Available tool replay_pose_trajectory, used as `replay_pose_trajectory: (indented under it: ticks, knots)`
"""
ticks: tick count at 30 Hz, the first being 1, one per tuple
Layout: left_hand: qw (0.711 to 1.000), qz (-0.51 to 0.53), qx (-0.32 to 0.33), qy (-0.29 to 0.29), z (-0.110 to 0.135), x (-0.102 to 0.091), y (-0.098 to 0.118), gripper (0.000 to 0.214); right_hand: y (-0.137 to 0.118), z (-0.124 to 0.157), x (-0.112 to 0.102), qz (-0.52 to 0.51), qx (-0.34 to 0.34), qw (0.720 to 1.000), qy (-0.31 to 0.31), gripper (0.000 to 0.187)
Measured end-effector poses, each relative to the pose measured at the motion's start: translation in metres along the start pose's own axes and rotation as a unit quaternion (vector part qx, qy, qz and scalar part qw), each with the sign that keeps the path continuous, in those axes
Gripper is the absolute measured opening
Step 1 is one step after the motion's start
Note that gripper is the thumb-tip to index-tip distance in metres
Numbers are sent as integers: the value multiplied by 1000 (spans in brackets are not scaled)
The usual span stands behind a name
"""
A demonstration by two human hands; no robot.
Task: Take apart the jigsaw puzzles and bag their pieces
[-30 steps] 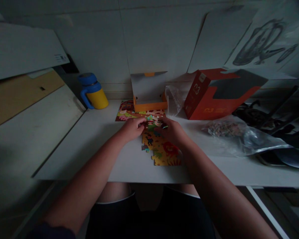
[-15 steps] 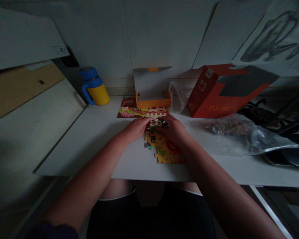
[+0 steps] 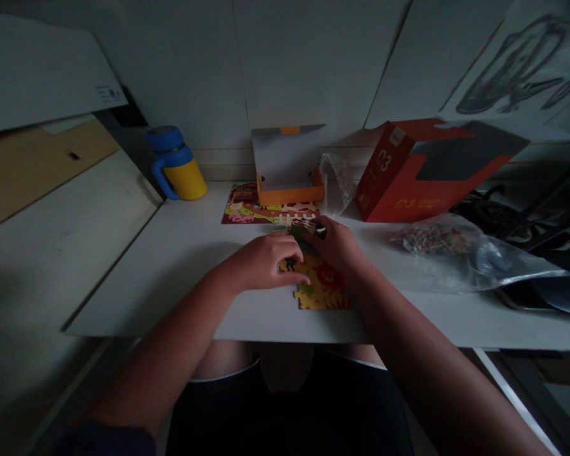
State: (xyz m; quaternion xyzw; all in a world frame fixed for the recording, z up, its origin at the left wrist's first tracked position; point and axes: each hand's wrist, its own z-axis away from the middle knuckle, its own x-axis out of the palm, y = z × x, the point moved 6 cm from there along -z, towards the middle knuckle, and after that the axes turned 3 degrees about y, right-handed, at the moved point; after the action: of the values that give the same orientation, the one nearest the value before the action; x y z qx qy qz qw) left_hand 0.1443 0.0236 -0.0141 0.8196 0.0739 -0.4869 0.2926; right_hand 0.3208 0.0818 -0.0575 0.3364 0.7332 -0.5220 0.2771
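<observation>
A partly joined jigsaw puzzle [image 3: 330, 277] lies on the desk, its yellow section showing a red animal and a small dark figure. My left hand [image 3: 268, 261] hovers at the puzzle's left side, its fingers curved and the thumb apart, with nothing seen between them. My right hand [image 3: 338, 244] pinches a dark green puzzle piece [image 3: 301, 230] with zebra-like stripes at the upper edge of the puzzle. Whether that piece touches its neighbours I cannot tell. Part of the puzzle is hidden beneath both hands.
Behind the hands lies a farm picture sheet [image 3: 242, 212], with an open orange box [image 3: 292, 195] on it. A blue and yellow mug [image 3: 185, 180] stands back left. At right are a red box [image 3: 403, 193], a clear bag of small pieces [image 3: 449, 244] and another crumpled plastic bag [image 3: 335, 183].
My left hand has let go of the striped piece and moved down toward the puzzle's left edge, its thumb now apart. The right hand has stayed on the piece.
</observation>
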Motion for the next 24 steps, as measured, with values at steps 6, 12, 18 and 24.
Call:
replay_pose_trajectory:
  ticks: [6, 12, 18, 24]
  knots:
    - [991, -66, 29, -111, 1, 37, 28, 66, -1, -1, -1, 3, 22, 1000, -9, 40]
    - [991, -63, 51, -111, -1, 37, 40, 33, 0, -3, 1, 2, 22, 1000, -15, 40]
    - [993, -95, 30, -67, -4, 37, 38, 22, 0, -3, 1, 10, 22, 1000, -7, 38]
    - [998, -45, 14, -37, -5, 40, 23, 19, 1, -2, -1, -13, 27, 1000, 4, 39]
